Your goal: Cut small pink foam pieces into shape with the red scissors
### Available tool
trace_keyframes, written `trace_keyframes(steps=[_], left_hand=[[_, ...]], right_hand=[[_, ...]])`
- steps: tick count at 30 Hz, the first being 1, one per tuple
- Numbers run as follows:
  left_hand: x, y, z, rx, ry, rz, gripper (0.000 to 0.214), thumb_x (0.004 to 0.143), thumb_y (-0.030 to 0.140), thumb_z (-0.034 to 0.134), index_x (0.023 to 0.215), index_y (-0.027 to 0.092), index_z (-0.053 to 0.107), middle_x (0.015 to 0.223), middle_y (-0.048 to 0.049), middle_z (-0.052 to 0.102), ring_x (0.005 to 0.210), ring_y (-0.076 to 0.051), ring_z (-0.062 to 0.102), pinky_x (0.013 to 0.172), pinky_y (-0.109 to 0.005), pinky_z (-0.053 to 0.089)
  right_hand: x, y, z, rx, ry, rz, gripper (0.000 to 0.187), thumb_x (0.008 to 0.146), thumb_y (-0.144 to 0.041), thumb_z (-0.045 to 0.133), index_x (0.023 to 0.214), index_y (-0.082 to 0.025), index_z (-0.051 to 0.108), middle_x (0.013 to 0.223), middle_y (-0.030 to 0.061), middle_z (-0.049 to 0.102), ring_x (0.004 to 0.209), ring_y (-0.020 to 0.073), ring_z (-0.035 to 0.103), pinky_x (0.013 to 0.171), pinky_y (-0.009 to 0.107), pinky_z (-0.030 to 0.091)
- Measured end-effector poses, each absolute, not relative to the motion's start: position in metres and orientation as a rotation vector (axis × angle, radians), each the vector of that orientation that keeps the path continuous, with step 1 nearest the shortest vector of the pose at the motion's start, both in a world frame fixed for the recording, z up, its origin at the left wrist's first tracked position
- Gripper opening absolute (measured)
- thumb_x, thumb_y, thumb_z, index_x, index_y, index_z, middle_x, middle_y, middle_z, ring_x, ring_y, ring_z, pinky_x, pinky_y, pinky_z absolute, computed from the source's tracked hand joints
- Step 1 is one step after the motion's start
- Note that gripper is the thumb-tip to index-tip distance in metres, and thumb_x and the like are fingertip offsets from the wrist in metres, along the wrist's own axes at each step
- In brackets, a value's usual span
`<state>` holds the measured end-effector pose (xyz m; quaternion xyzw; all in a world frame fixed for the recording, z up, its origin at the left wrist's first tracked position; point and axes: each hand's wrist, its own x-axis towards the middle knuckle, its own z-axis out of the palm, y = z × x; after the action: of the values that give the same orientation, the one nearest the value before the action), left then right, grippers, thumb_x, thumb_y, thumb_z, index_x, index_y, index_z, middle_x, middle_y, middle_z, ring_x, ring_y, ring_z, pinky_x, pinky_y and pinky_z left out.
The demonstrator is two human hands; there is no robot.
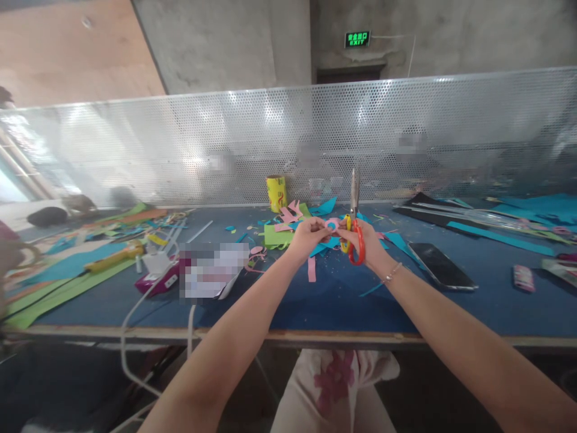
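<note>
Between both hands is a small pink paper piece (pixel 332 224) with a blue round patch in its middle. My left hand (pixel 308 236) pinches its left side with closed fingers. On the other side, my right hand (pixel 366 239) is closed at the paper's right edge and also carries a pair of scissors (pixel 354 207). The scissors have red and yellow handles, and their blades point up and away from me. Pink, green and blue paper scraps (pixel 276 236) lie just behind and around my hands. A pink strip (pixel 311 270) is below my left hand.
A yellow can-like container (pixel 276 193) stands near the perforated metal screen (pixel 252 138). Left are a yellow glue gun (pixel 115 257), a purple power strip (pixel 157 281) with cables, and coloured sheets. Right are a phone (pixel 442 266), a pink-labelled small item (pixel 523 278) and clear sticks (pixel 478 215).
</note>
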<state>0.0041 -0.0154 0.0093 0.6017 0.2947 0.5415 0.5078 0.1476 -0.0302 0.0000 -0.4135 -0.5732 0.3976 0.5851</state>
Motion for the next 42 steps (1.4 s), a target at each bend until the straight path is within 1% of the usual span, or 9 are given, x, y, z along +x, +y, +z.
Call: trace_keyframes(steps=[6, 11, 16, 21, 24, 29, 35, 42], left_hand=[[0.0045, -0.0153, 0.0088, 1.459, 0.719, 1.293, 0.025, 0.06, 0.025, 0.074, 0.064, 0.015, 0.051, 0.051, 0.0033, 0.057, 0.045, -0.006, 0.051, 0.05, -0.022, 0.043], [0.0035, -0.0159, 0.0094, 1.387, 0.711, 1.28, 0.025, 0.059, 0.023, 0.074, 0.063, 0.015, 0.051, 0.055, 0.0016, 0.06, 0.047, -0.006, 0.053, 0.05, -0.021, 0.043], [0.0034, -0.0168, 0.0102, 1.355, 0.681, 1.268, 0.024, 0.06, 0.022, 0.073, 0.063, 0.015, 0.05, 0.056, 0.0006, 0.061, 0.047, -0.006, 0.053, 0.049, -0.021, 0.042], [0.0038, -0.0177, 0.0105, 1.369, 0.691, 1.273, 0.024, 0.06, 0.023, 0.073, 0.063, 0.015, 0.05, 0.054, 0.0013, 0.059, 0.047, -0.006, 0.052, 0.05, -0.022, 0.042], [0.004, -0.0187, 0.011, 1.377, 0.69, 1.282, 0.024, 0.061, 0.022, 0.073, 0.063, 0.015, 0.051, 0.055, 0.0012, 0.059, 0.047, -0.006, 0.052, 0.05, -0.022, 0.043], [0.0053, -0.0215, 0.0115, 1.372, 0.694, 1.283, 0.024, 0.061, 0.024, 0.073, 0.063, 0.015, 0.051, 0.055, 0.0018, 0.06, 0.049, -0.006, 0.054, 0.053, -0.021, 0.044], [0.0068, -0.0226, 0.0099, 1.368, 0.674, 1.296, 0.024, 0.062, 0.024, 0.072, 0.064, 0.015, 0.05, 0.057, 0.002, 0.061, 0.052, -0.006, 0.055, 0.058, -0.023, 0.047], [0.0074, -0.0234, 0.0089, 1.348, 0.668, 1.302, 0.02, 0.065, 0.019, 0.07, 0.066, 0.014, 0.051, 0.061, 0.0013, 0.062, 0.055, -0.007, 0.058, 0.062, -0.023, 0.048]], right_hand=[[0.1475, -0.0289, -0.0007, -0.99, -1.349, 0.899, 0.034, 0.057, -0.037, 0.069, 0.08, -0.02, 0.051, 0.066, -0.0008, 0.055, 0.055, 0.0128, 0.054, 0.049, 0.027, 0.044], [0.1466, -0.0337, 0.0044, -0.984, -1.402, 0.859, 0.03, 0.058, -0.033, 0.067, 0.079, -0.019, 0.051, 0.066, -0.0009, 0.053, 0.058, 0.0132, 0.053, 0.053, 0.028, 0.043], [0.1453, -0.0366, 0.0079, -0.972, -1.457, 0.812, 0.031, 0.058, -0.035, 0.067, 0.077, -0.019, 0.049, 0.065, -0.0018, 0.052, 0.056, 0.0117, 0.049, 0.053, 0.028, 0.041], [0.1455, -0.0341, 0.0058, -0.982, -1.465, 0.786, 0.031, 0.058, -0.037, 0.067, 0.076, -0.019, 0.048, 0.066, -0.0012, 0.053, 0.058, 0.0122, 0.05, 0.054, 0.028, 0.042], [0.1455, -0.0344, 0.006, -0.987, -1.459, 0.77, 0.032, 0.059, -0.038, 0.066, 0.078, -0.02, 0.049, 0.065, -0.0015, 0.052, 0.057, 0.0121, 0.05, 0.052, 0.027, 0.042], [0.1456, -0.0378, 0.0083, -1.02, -1.467, 0.691, 0.03, 0.061, -0.036, 0.065, 0.079, -0.018, 0.05, 0.066, -0.0012, 0.053, 0.057, 0.012, 0.051, 0.051, 0.026, 0.042], [0.1476, -0.0326, 0.0043, -0.991, -1.441, 0.716, 0.027, 0.059, -0.031, 0.065, 0.078, -0.017, 0.051, 0.07, 0.0004, 0.055, 0.06, 0.0128, 0.052, 0.056, 0.028, 0.042], [0.1463, -0.0306, 0.0028, -0.952, -1.417, 0.782, 0.024, 0.06, -0.03, 0.063, 0.077, -0.017, 0.051, 0.069, 0.0002, 0.055, 0.059, 0.0123, 0.052, 0.054, 0.027, 0.042]])
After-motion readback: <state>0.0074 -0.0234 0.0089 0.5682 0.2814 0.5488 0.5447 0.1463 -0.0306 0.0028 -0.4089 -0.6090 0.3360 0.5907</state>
